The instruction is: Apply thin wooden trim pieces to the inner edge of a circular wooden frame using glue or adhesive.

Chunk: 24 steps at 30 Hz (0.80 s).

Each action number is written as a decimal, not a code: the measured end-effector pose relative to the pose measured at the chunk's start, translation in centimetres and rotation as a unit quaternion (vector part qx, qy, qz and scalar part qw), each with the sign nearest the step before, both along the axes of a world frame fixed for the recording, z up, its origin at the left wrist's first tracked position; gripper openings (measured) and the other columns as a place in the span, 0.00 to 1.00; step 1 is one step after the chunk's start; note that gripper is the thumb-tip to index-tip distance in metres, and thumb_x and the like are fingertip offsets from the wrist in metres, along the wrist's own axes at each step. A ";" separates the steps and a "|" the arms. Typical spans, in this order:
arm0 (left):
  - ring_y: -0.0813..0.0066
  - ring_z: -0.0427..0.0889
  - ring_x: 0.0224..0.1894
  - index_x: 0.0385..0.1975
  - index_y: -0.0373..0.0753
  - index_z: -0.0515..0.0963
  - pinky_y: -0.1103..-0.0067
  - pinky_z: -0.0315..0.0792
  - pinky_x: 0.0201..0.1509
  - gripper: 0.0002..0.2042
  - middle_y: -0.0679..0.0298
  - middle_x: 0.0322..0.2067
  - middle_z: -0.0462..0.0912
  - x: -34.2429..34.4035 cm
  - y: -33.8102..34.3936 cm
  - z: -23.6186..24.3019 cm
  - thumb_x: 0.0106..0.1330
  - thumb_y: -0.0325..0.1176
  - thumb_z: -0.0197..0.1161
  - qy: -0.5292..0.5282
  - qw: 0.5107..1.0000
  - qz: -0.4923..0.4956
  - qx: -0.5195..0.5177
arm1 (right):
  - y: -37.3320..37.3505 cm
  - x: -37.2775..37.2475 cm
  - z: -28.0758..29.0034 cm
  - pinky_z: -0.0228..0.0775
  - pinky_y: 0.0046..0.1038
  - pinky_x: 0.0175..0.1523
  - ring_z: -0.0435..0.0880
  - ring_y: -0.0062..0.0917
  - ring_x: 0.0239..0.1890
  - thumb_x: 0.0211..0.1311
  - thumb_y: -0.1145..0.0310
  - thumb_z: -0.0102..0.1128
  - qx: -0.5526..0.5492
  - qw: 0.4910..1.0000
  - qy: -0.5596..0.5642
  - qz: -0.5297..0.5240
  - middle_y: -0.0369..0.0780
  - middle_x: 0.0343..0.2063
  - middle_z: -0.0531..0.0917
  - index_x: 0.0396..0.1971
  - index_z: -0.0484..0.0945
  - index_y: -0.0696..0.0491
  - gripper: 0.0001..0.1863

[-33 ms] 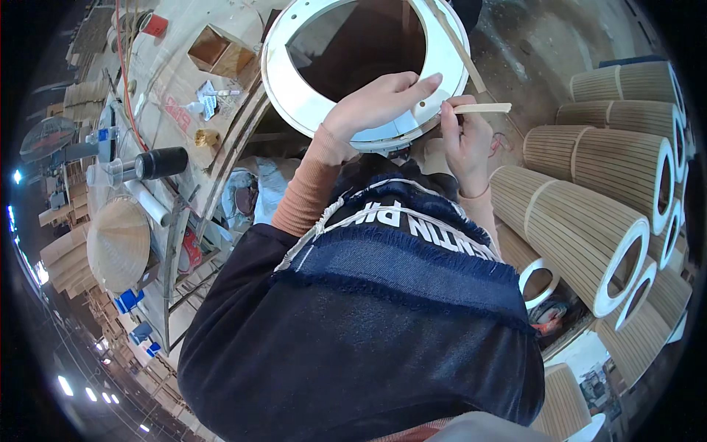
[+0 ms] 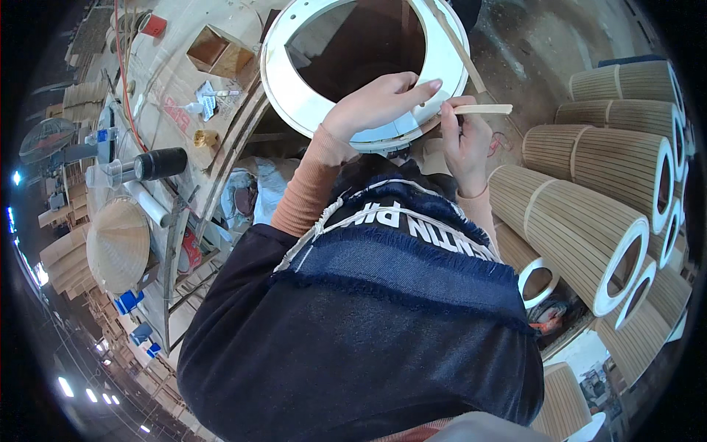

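Note:
A large white ring (image 2: 294,88) with a wide round opening and small holes forms the end of a drum-shaped body at the top middle. Over its near side lies my left hand (image 2: 379,103), with fingers stretched out and nothing visible in its grasp. Just right of the ring's near edge, my right hand (image 2: 467,140) pinches a short pale wooden strip (image 2: 484,109) between thumb and fingers. The strip points to the right, and its left end is hidden by the fingers. A longer thin wooden slat (image 2: 458,46) crosses the ring's right side.
To the right lie several slatted wooden drums (image 2: 571,228) with white end rings. At left, a worktable (image 2: 166,70) carries an open wooden box (image 2: 219,53), a red cup (image 2: 153,26) and a black cylinder (image 2: 160,163). A conical hat (image 2: 118,243) and a fan (image 2: 47,140) are farther left.

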State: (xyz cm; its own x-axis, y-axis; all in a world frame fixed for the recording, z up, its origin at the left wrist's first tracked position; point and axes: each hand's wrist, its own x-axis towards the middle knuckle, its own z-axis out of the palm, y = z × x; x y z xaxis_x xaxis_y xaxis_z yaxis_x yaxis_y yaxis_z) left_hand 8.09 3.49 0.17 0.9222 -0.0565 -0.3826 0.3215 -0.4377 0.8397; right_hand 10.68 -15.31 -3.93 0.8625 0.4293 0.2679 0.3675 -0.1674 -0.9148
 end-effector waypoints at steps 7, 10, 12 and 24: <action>0.76 0.77 0.37 0.43 0.33 0.80 0.80 0.70 0.47 0.20 0.63 0.33 0.81 0.0 0.3 -1.3 0.75 0.46 0.53 -0.038 0.999 -0.002 -0.035 | 0.4 -0.6 -2.0 0.70 0.25 0.35 0.78 0.27 0.27 0.69 0.70 0.57 0.040 0.998 -0.005 -0.041 0.41 0.28 0.79 0.35 0.77 0.59 0.07; 0.77 0.77 0.36 0.44 0.33 0.80 0.80 0.70 0.45 0.20 0.63 0.32 0.81 0.1 0.3 -1.0 0.75 0.47 0.53 -0.030 0.999 -0.011 -0.021 | 0.7 -1.1 -3.2 0.70 0.25 0.36 0.78 0.26 0.28 0.70 0.71 0.56 0.050 0.996 -0.022 -0.073 0.41 0.29 0.79 0.35 0.77 0.59 0.06; 0.77 0.76 0.34 0.43 0.33 0.80 0.80 0.71 0.43 0.20 0.63 0.32 0.80 0.1 0.2 -1.0 0.75 0.47 0.53 -0.017 1.000 -0.009 -0.018 | 0.9 -1.2 -3.5 0.70 0.24 0.36 0.78 0.26 0.28 0.70 0.71 0.55 0.056 0.994 -0.035 -0.088 0.41 0.29 0.79 0.36 0.77 0.59 0.06; 0.77 0.77 0.33 0.45 0.31 0.79 0.80 0.72 0.40 0.21 0.62 0.31 0.80 0.1 0.3 -0.8 0.75 0.47 0.54 -0.022 1.000 -0.009 -0.015 | 1.6 -2.0 -4.0 0.63 0.17 0.28 0.69 0.13 0.22 0.75 0.68 0.48 0.134 0.985 -0.025 -0.102 0.35 0.26 0.74 0.41 0.72 0.57 0.08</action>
State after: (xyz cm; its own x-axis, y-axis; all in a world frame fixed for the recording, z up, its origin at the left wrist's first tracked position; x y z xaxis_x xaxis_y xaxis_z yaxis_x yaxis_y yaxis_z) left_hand 8.20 3.78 -0.58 0.9368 -0.0842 -0.3395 0.2762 -0.4173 0.8658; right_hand 8.65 -13.72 -7.95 0.9061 0.1570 0.3929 0.3975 0.0029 -0.9176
